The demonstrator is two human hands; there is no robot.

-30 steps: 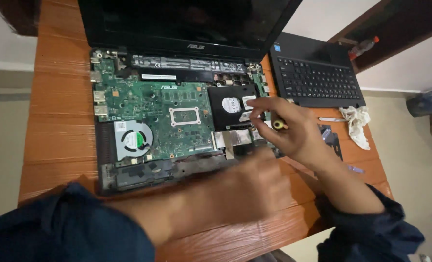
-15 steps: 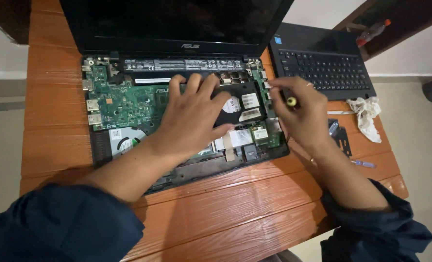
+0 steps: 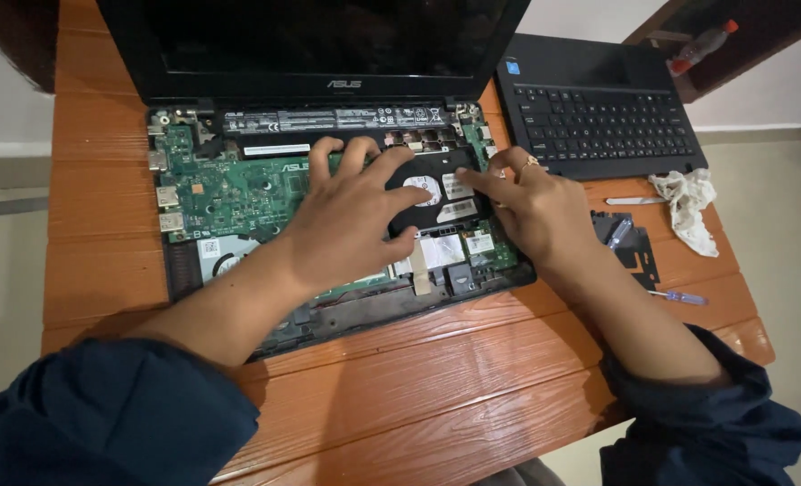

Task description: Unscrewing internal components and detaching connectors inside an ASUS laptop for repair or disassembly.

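Both hands were found on the black hard drive (image 3: 436, 193), which sat in its bay at the right side of the opened laptop base (image 3: 328, 270), just below the hinge. The left hand (image 3: 351, 216) lay spread over the drive's left part, fingers extended toward the hinge and the thumb pressed along the drive's lower edge; the palm covered part of the green motherboard (image 3: 229, 193). The right hand (image 3: 531, 207) met the drive's right edge with fingertips bent down against it. Neither hand was closed around the drive: the fingers were splayed and pressing, not clamped. Whether the right hand held anything beneath its palm could not be told.

The cooling fan (image 3: 225, 261) showed partly at the base's lower left, beside the left wrist. The laptop's dark screen (image 3: 310, 45) stood open behind. The whole rested on an orange wooden slatted table (image 3: 418, 387). To the right lay a detached black keyboard panel (image 3: 598, 112), a crumpled white cloth (image 3: 688, 207), a black bracket piece (image 3: 630, 247) and a small blue-handled screwdriver (image 3: 679, 296). Dark blue sleeves (image 3: 103, 414) covered both forearms.
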